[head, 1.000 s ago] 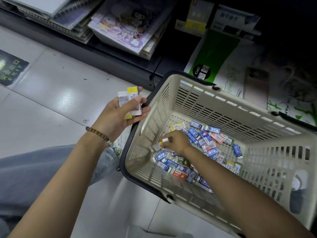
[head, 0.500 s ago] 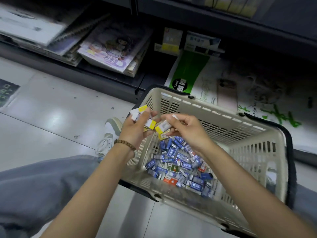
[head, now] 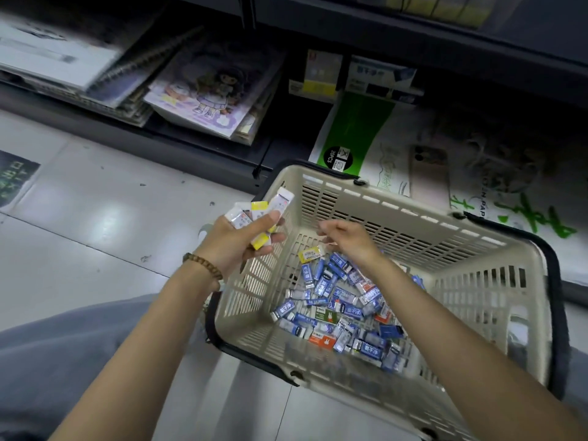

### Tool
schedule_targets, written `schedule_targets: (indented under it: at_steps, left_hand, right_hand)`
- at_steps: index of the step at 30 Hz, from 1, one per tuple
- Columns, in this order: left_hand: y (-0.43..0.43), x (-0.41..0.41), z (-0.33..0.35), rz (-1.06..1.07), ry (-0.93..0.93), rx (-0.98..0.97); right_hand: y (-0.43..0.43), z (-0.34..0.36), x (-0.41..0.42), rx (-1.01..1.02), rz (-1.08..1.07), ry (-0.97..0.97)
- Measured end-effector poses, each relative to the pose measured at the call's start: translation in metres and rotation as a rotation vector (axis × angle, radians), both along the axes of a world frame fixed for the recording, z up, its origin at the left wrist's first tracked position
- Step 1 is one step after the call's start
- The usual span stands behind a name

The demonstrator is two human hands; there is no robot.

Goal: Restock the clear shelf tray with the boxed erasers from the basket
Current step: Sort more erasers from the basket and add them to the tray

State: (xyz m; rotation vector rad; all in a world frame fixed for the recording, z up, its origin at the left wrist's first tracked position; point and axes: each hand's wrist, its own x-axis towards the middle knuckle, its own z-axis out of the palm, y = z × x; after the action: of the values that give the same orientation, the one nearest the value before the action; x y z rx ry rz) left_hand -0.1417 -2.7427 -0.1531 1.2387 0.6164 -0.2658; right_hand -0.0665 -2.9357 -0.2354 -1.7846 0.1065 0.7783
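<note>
Fingers [head: 327,228] of right hand [head: 350,245] loosely curled, empty; yellow boxed eraser [head: 310,253] lies just below them, long axis crosswise; left hand [head: 241,246] grips fanned boxes [head: 254,211], farther off.

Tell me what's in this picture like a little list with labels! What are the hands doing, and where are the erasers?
Basket: beige with a dark rim
Loose erasers: piled inside the basket, mostly blue boxes
Left hand: grips several boxed erasers, yellow and white ones
Right hand: holds nothing, fingers loosely curled, above the pile
Notebooks: stacked past the basket, to the left
Clear tray: not in view
</note>
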Motion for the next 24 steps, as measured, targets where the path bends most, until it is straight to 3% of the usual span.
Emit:
schedule_targets:
  at_steps: [2,6,12,19,24]
  left_hand:
    - [0.009,0.004,0.004,0.061,-0.050,0.004]
    - [0.019,0.010,0.005,0.176,-0.059,-0.134]
    - [0.022,0.016,-0.001,0.226,-0.063,-0.211]
    - [0.016,0.017,-0.007,0.202,-0.079,-0.270]
    - [0.012,0.008,-0.009,0.196,-0.081,-0.121]
  right_hand:
    - [-0.006,-0.040,-0.002,-0.206,0.111,-0.043]
    - [0.001,-0.099,-0.012,-0.397,0.293,-0.102]
    - [0.009,-0.125,-0.012,-0.586,0.227,-0.308]
    - [0.002,-0.114,-0.010,-0.433,0.078,-0.251]
    - [0.003,-0.056,-0.005,0.017,-0.132,-0.073]
